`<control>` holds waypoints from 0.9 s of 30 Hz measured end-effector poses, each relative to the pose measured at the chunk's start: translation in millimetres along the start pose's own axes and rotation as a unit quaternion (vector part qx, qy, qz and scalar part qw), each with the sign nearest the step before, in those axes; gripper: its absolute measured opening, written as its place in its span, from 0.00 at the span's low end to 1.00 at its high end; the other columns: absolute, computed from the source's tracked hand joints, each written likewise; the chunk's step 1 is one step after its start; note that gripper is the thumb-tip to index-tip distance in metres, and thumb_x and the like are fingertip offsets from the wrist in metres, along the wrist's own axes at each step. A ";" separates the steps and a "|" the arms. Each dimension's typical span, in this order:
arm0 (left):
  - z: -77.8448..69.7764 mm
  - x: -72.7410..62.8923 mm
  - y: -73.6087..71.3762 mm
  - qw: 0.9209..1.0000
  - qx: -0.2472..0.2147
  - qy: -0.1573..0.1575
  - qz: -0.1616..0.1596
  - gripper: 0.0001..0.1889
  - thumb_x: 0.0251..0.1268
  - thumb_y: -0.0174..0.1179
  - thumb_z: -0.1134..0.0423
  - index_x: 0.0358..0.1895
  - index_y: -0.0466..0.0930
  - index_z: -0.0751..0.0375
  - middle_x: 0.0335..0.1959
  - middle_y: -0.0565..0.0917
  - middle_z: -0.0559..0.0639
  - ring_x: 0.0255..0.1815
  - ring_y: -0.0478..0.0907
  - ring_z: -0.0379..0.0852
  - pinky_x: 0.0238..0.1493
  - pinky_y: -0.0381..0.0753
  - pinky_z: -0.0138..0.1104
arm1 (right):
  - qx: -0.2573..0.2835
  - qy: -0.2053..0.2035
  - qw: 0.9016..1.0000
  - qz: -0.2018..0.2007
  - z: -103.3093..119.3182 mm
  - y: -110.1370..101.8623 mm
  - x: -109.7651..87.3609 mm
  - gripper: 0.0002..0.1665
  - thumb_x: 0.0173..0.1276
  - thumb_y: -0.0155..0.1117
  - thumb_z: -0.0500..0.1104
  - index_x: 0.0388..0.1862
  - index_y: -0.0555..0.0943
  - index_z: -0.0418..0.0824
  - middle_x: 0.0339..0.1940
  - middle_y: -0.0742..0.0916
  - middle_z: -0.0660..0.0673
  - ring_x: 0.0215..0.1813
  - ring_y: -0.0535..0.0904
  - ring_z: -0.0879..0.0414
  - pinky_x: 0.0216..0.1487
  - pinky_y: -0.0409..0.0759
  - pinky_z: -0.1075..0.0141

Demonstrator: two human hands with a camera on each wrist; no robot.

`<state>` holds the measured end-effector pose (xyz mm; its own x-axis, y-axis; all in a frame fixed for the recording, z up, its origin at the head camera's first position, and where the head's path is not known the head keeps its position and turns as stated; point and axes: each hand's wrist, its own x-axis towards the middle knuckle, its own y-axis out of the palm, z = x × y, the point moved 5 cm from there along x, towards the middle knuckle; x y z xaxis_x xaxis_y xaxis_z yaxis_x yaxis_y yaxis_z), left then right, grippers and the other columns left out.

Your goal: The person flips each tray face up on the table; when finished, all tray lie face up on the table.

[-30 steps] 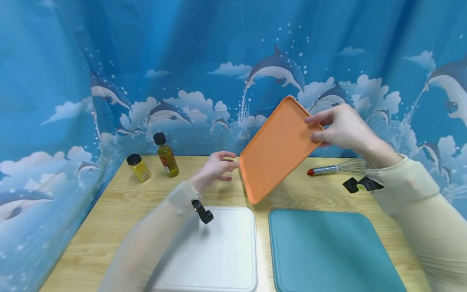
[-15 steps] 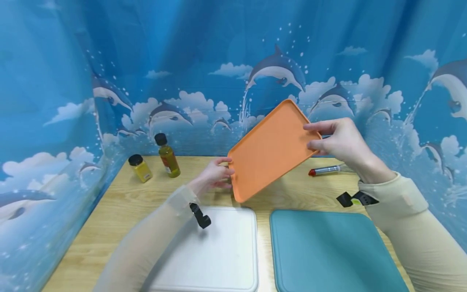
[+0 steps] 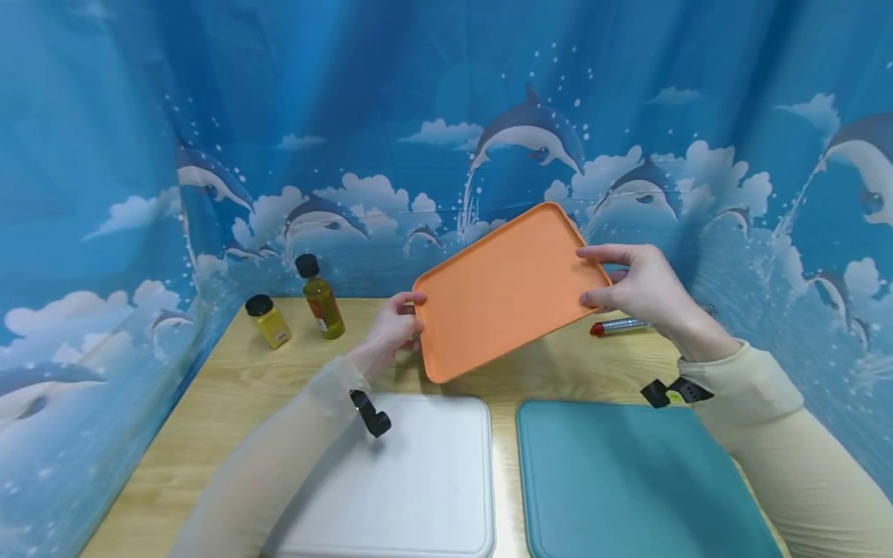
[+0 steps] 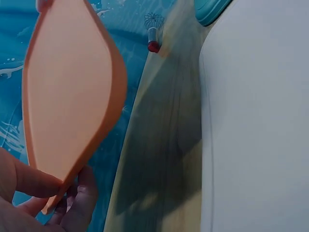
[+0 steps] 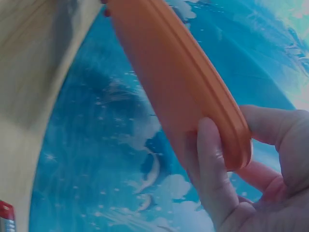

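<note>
Both hands hold an orange rectangular tray (image 3: 498, 291) up over the back of the table, its inner face toward the head camera and its right end higher. My left hand (image 3: 391, 329) grips the left short edge, thumb on the inner side and fingers behind, as the left wrist view shows at the tray's lower end (image 4: 67, 111). At the opposite end my right hand (image 3: 645, 291) pinches the right edge. In the right wrist view the tray's underside (image 5: 159, 72) shows, with fingers of the right hand (image 5: 260, 179) on both faces.
A white board (image 3: 418, 480) and a teal board (image 3: 635, 480) lie side by side in front. Back left stand a yellow jar (image 3: 268, 322) and an oil bottle (image 3: 321, 302), both black-capped. A whisk (image 3: 621, 325) lies at the back right. A dolphin-print curtain (image 3: 446, 116) hangs behind.
My left hand has taken hold of the tray's left edge. The tray has moved left and turned nearer to level, its right end lowering with my right hand.
</note>
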<state>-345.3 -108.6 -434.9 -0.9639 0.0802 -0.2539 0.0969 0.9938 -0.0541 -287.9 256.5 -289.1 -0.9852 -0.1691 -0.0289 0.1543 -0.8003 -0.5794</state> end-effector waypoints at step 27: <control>-2.4 22.7 -42.1 0.962 0.268 -0.009 -0.057 0.29 0.73 0.57 0.78 0.76 0.83 0.61 0.74 0.85 0.63 0.61 0.91 0.54 0.36 0.92 0.33 | -0.131 0.077 0.981 0.118 -90.3 92.1 43.6 0.59 0.62 0.89 0.43 0.88 0.68 0.35 0.82 0.75 0.21 0.60 0.89 0.36 0.47 0.93 0.53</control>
<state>-371.9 -148.5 -436.0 -0.9719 -0.0338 -0.2329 0.1086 0.8136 -0.5712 -323.4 227.3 -417.3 -0.9268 -0.2280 -0.2985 0.3756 -0.5707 -0.7302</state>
